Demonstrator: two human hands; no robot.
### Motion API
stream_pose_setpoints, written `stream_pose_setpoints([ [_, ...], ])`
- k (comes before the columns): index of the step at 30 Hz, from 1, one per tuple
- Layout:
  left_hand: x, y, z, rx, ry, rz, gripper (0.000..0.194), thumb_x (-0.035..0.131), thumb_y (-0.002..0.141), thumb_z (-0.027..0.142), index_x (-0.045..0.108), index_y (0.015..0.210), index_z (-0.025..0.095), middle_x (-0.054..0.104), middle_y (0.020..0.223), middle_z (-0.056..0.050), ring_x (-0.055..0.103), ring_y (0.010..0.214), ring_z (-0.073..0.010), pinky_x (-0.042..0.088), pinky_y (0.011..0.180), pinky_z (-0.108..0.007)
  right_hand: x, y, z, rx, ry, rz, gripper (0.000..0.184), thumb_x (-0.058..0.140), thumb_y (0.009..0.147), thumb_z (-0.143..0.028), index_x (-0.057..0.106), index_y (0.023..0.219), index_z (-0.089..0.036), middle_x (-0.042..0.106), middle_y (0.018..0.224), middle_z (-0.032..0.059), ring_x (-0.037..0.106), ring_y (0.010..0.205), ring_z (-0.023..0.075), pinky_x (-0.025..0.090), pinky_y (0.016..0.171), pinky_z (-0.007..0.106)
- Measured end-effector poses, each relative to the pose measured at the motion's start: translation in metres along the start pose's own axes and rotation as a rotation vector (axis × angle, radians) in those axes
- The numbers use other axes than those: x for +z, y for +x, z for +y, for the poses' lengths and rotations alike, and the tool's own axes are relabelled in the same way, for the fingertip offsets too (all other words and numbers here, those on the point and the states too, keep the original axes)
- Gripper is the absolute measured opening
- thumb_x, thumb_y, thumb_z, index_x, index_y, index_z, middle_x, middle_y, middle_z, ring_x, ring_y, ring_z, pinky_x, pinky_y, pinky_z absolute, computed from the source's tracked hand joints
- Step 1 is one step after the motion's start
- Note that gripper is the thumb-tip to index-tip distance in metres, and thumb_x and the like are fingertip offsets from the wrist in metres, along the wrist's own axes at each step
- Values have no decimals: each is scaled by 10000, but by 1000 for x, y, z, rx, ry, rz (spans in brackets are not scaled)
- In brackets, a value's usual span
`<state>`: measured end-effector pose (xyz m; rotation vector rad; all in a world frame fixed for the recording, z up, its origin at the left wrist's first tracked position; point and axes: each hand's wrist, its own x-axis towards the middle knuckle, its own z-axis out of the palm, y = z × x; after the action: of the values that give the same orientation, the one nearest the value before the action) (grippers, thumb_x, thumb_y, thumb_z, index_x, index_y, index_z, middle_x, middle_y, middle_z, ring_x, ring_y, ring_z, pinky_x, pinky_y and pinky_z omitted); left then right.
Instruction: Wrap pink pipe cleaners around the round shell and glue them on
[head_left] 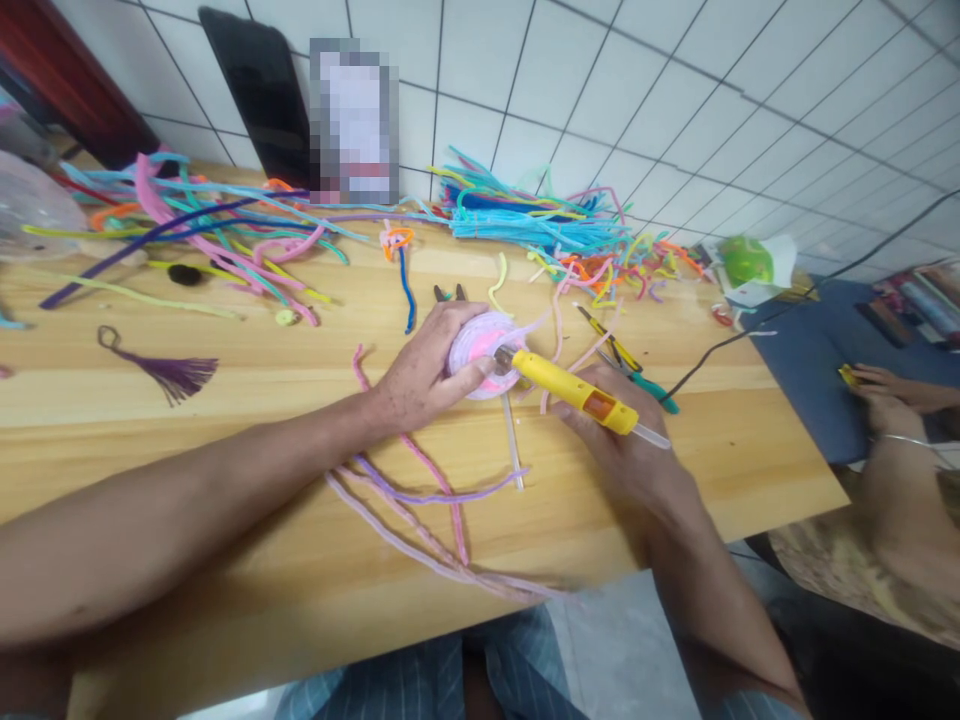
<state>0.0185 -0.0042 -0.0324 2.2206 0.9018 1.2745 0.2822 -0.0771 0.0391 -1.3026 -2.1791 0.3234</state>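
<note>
My left hand (431, 365) is closed around a round coil of lilac and pink pipe cleaners (474, 338), held over the middle of the wooden table. In my right hand (611, 425) is a yellow hot glue gun (574, 390), its nozzle pointing left and touching or nearly touching the coil. A clear glue stick (651, 436) sticks out of the gun's rear end. Below the coil lie another clear stick (513, 440) and several loose pink and purple pipe cleaners (420, 495). My right fingers are partly hidden behind the gun.
Colourful pipe cleaners (540, 225) are heaped along the tiled wall, with more (225, 240) at left. A purple tassel (161, 368) lies at left. A yellow cutter (611, 340) and teal-handled pliers (654, 390) lie near my right hand. A black cord (750, 325) crosses at right. Another person's hands (889, 395) are far right.
</note>
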Motion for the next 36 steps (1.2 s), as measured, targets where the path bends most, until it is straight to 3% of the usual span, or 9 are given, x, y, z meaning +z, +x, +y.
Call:
stream_pose_setpoints([
  [4, 0, 0, 0, 9, -5, 4, 535, 538, 1052, 513, 497, 1466, 177, 613, 1391, -164, 589, 1298, -311, 495, 1128, -505, -1, 1, 0, -22, 22, -34, 23, 662, 1005, -292, 672, 987, -282, 749, 933, 14, 723, 852, 231, 562, 765, 376],
  [11, -1, 0, -1, 2, 10, -8, 532, 545, 1049, 497, 492, 1462, 165, 620, 1387, -164, 591, 1292, -304, 499, 1123, -494, -4, 1, 8, -75, 4, 31, 146, 669, 1014, -378, 643, 924, -266, 662, 800, 16, 642, 716, 215, 518, 660, 369],
  [17, 0, 0, 0, 14, 0, 0, 524, 541, 1052, 486, 493, 1467, 168, 615, 1382, -160, 592, 1286, -302, 498, 1118, -487, 1, 0, 5, -35, 38, 11, 108, 658, 1029, -376, 687, 977, -287, 736, 917, 58, 702, 848, 266, 555, 756, 424],
  [23, 0, 0, -1, 9, 9, -4, 529, 541, 1053, 504, 495, 1456, 164, 616, 1378, -160, 591, 1285, -298, 496, 1120, -481, -2, 1, 10, -55, 12, 29, 146, 664, 1020, -379, 644, 930, -265, 679, 827, 18, 650, 741, 218, 520, 674, 374],
  [27, 0, 0, -1, 15, 8, 0, 528, 537, 1056, 499, 489, 1460, 163, 615, 1380, -161, 593, 1282, -298, 499, 1116, -483, -1, 0, 10, -49, 36, -20, 111, 638, 1035, -323, 675, 957, -254, 726, 920, 47, 702, 858, 239, 552, 774, 397],
  [32, -1, 0, 1, 3, 11, -12, 520, 546, 1050, 487, 490, 1458, 171, 616, 1389, -161, 592, 1289, -305, 502, 1120, -494, 0, 2, 8, -33, 42, 18, 122, 673, 1011, -357, 658, 937, -261, 701, 852, 25, 670, 767, 218, 536, 712, 373],
  [36, -2, 0, 1, 12, 12, -13, 517, 552, 1045, 474, 488, 1454, 164, 613, 1388, -162, 591, 1295, -300, 504, 1125, -496, -1, 1, 7, 4, 87, -49, 116, 653, 1018, -344, 688, 956, -252, 741, 926, 43, 703, 863, 225, 553, 795, 374],
])
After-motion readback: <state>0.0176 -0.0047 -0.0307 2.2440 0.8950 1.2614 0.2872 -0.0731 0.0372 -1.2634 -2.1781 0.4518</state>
